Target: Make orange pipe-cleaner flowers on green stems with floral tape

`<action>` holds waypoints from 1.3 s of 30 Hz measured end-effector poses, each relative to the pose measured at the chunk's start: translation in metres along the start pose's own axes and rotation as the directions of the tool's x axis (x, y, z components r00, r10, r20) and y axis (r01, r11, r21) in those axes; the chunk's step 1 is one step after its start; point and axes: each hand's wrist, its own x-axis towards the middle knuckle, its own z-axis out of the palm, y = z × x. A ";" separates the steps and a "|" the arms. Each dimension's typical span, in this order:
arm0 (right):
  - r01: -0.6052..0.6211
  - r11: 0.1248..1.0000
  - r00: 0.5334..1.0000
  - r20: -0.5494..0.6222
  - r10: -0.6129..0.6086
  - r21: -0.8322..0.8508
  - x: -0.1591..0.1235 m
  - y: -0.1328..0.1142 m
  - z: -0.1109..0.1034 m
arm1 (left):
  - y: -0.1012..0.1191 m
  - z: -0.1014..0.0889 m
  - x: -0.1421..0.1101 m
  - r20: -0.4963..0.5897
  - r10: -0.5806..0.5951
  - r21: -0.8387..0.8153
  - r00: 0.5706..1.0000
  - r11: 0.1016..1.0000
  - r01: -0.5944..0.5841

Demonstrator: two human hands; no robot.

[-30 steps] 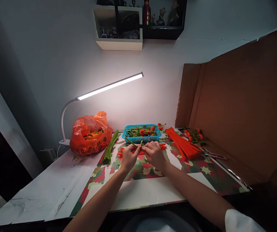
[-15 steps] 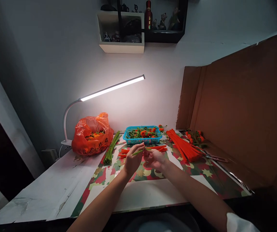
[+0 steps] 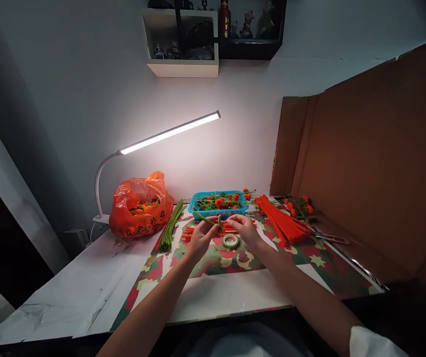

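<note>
My left hand (image 3: 199, 239) pinches a thin green stem (image 3: 206, 219) that points up and to the left, just in front of the blue basket (image 3: 218, 211). My right hand (image 3: 243, 227) is closed on the other end of the same stem piece, close beside the left hand. A roll of green tape (image 3: 231, 241) lies on the patterned paper between and below the hands. Short orange pieces (image 3: 190, 231) lie on the paper under the hands.
A bundle of green stems (image 3: 171, 226) lies left of the hands, next to an orange plastic bag (image 3: 139, 204). The basket holds orange pompom flowers. Orange sticks (image 3: 282, 221) and scissors (image 3: 330, 238) lie to the right. Brown cardboard (image 3: 365, 163) walls the right side. A desk lamp (image 3: 168, 133) shines overhead.
The hands moved slightly away from me toward the basket, uncovering the tape roll. The green stem turned from lying nearly level to pointing up and left.
</note>
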 end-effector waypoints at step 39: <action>0.315 0.924 0.948 0.030 -0.316 -0.219 -0.017 -0.002 0.003 | 0.007 -0.002 0.002 -0.067 -0.254 -0.286 0.965 0.931 0.226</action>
